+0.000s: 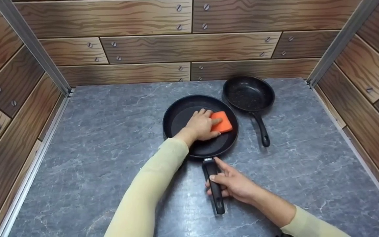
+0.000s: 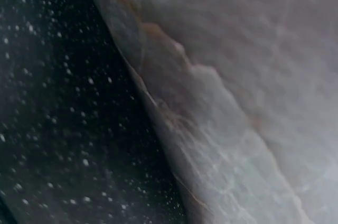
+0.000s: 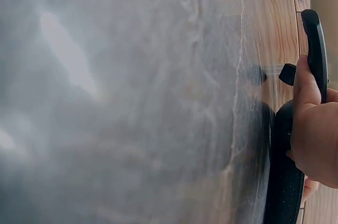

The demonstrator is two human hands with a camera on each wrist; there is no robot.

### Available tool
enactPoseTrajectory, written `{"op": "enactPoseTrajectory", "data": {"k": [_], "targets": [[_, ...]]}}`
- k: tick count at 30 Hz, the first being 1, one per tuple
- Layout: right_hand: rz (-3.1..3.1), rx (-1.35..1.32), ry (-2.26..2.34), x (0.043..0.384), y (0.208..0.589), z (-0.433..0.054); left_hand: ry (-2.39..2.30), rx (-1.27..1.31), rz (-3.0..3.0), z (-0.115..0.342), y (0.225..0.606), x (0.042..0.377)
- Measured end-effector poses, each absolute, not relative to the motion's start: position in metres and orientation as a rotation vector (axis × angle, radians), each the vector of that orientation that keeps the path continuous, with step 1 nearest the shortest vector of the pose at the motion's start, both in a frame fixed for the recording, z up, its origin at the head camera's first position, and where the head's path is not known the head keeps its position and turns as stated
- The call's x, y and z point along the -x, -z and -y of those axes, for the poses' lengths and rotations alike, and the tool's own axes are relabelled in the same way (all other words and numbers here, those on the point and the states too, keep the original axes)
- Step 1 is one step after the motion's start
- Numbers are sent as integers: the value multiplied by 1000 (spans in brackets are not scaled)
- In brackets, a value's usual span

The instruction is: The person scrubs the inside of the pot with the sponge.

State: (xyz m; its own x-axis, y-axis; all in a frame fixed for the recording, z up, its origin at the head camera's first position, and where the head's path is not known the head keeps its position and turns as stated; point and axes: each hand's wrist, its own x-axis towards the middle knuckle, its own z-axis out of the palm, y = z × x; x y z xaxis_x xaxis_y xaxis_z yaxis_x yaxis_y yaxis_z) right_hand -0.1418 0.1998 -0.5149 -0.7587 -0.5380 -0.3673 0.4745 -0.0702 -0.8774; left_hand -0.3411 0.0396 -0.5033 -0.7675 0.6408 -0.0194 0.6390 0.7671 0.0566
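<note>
A large black frying pan (image 1: 179,117) lies on the grey marbled table, its handle (image 1: 215,194) toward the front. My left hand (image 1: 201,125) is inside the pan and holds a square orange sponge (image 1: 225,123) against the pan's surface, thumb at its near edge and a finger across the top. My right hand (image 1: 239,186) grips the pan's handle, thumb on top and fingers curled beneath, index finger stretched toward the pan. In the right wrist view the hand (image 3: 317,134) is at the right edge by the black handle (image 3: 316,49). The left wrist view shows the pan's dark speckled side (image 2: 79,118), not the hand.
A smaller black frying pan (image 1: 248,93) stands at the back right, close to the large pan's rim, its handle (image 1: 262,130) pointing forward. Wood-patterned panels (image 1: 189,47) wall the table (image 1: 110,131) at the back and both sides, with metal rails (image 1: 33,46) at the corners.
</note>
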Motion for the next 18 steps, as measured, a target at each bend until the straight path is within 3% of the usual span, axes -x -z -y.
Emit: {"op": "enactPoseTrajectory", "data": {"k": [18], "targets": [[-1515, 91, 1914, 141, 514, -201, -36, -839, -2988, -26, 505, 359]]}}
